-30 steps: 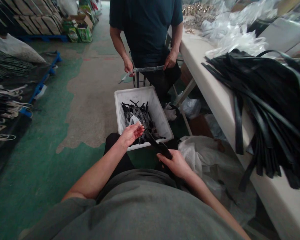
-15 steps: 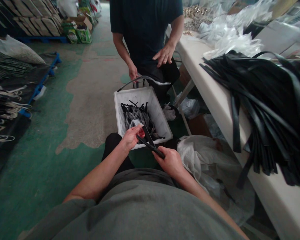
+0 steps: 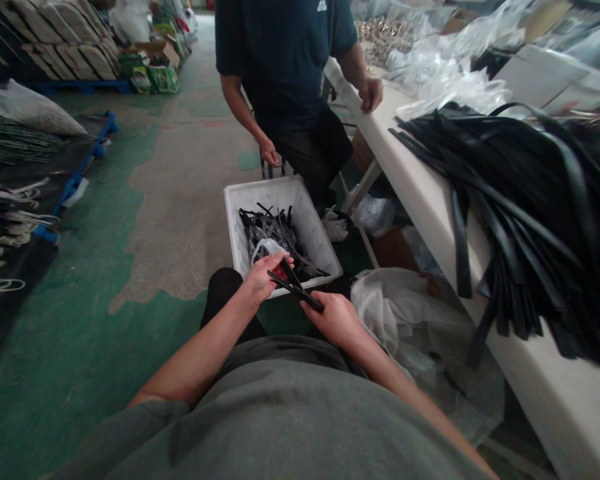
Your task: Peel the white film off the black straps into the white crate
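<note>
My right hand (image 3: 334,317) is closed round a black strap (image 3: 292,275), which looks folded or crossed over in front of the fingers, with two lengths pointing away to the upper left. At the far end of the strap, my left hand (image 3: 264,277) pinches it between thumb and fingers. Both hands are above the near edge of a white bin (image 3: 233,227). Inside the bin lies a tangle of black and grey strips (image 3: 285,233), with a piece of clear plastic (image 3: 267,247) close to my left fingers.
Across the bin sits a co-worker (image 3: 290,73), one hand at the table edge. On the right, a long white table (image 3: 420,207) carries a heap of black straps (image 3: 525,227). A translucent sack (image 3: 410,320) stands below it. Loaded pallets (image 3: 75,180) stand at left.
The loose strip above the bin's far side is gone from the air. The co-worker's hand has moved from the lap to the table edge. My hands have shifted only slightly, still holding the strap.
</note>
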Available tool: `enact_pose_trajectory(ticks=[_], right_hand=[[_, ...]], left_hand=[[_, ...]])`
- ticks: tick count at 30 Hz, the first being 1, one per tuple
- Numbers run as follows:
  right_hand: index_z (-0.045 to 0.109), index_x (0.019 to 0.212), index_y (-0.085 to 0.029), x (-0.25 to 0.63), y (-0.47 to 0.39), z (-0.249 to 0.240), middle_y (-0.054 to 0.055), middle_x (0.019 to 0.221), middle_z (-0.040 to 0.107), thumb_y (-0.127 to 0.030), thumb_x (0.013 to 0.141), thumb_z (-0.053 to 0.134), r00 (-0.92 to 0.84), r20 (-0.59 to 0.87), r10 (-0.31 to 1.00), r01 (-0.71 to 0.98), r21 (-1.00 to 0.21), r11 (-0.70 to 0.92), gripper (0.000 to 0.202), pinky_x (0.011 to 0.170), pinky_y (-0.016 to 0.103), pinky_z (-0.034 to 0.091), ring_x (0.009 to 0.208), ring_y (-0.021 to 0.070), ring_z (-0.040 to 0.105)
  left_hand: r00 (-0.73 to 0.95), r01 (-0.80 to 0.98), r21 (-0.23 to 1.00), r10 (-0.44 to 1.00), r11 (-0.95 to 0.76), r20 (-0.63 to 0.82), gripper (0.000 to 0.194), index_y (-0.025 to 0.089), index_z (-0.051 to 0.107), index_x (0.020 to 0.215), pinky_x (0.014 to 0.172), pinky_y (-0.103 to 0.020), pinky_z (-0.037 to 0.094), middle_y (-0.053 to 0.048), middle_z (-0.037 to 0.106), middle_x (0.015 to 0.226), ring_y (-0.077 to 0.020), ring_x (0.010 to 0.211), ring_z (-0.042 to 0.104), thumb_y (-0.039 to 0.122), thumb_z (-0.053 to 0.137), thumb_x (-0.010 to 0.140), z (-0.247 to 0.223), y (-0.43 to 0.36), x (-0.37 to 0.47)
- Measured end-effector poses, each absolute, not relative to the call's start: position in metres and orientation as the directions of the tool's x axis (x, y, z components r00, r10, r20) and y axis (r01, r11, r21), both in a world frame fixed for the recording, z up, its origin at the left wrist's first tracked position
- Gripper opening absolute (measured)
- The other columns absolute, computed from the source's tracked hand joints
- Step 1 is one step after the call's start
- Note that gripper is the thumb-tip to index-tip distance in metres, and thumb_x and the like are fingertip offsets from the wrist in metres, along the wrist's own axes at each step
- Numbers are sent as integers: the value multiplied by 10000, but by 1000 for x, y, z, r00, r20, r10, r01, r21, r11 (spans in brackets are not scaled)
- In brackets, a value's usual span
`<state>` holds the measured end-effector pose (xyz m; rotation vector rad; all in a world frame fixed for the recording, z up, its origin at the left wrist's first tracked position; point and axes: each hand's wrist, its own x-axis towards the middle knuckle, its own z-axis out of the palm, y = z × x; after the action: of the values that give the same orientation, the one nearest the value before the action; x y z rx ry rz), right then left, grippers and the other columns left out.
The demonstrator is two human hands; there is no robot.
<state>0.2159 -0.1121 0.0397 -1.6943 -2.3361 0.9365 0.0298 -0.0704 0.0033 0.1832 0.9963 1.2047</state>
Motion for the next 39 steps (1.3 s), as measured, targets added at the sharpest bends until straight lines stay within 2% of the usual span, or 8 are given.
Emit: enact_pose_trajectory(ticks=[5,9,13,21,25,29,35,39], right_hand=[[598,666,-177,216,-98,25,20,576,617,-435,828,568,-375,-378,846,594,-799,-94,306,507,241,357,548,162,587],[598,677,-158,221,-89,23,15,560,602,-508,756,636,-394,-433,811,366,-883,-293,361,494,243,408,499,142,554],[629,697,-141,240,-101,43,48,654,676,-456,777,638,-455,-406,793,404,-887,-222,325,529,234,416,571,140,574],[604,713,-167,236,-104,50,38,638,689,-403,813,567,-323,-346,881,533,-836,-133,259,542,242,416,596,169,611],[645,753,-164,233,-100,52,32,667,707,-379,826,570,-397,-298,868,609,-793,7,239,554,240,400,626,171,625],[646,740,-180,238,-108,64,6,630,681,-379,869,522,-433,-305,848,686,-722,91,268,531,230,367,584,150,601],[642,709,-181,225,-93,53,8,592,656,-364,862,512,-345,-242,907,727,-680,95,272,520,233,343,574,153,584],[645,728,-191,236,-99,58,7,628,681,-377,860,525,-406,-290,866,748,-650,133,258,521,237,331,586,154,592]], left_hand=[[126,-640,584,818,499,-561,145,120,697,801,629,-226,509,-36,709,752,-109,638,629,254,746,774,-10,-92,50],[174,-533,683,854,500,-490,307,105,687,719,616,-220,478,-31,675,675,-99,602,585,382,815,686,-16,-108,61],[119,-509,718,865,475,-488,329,112,648,658,540,-166,431,4,610,623,-50,542,517,371,850,636,-10,-106,47],[216,-600,572,802,559,-557,218,110,675,776,480,-148,449,23,585,603,-40,493,508,188,835,650,-7,-112,54],[148,-634,576,813,515,-563,157,112,669,755,455,-131,437,32,580,597,-26,464,497,130,799,669,-8,-104,48],[136,-646,559,799,520,-586,174,121,682,859,429,-126,422,58,536,557,-18,421,457,77,748,704,-6,-93,35],[261,-653,488,777,579,-573,184,121,587,684,457,-153,465,32,557,574,-45,465,522,104,769,705,-7,-104,57],[180,-697,471,767,541,-616,135,125,600,706,441,-137,437,56,520,537,-30,432,491,66,718,738,-11,-102,51]])
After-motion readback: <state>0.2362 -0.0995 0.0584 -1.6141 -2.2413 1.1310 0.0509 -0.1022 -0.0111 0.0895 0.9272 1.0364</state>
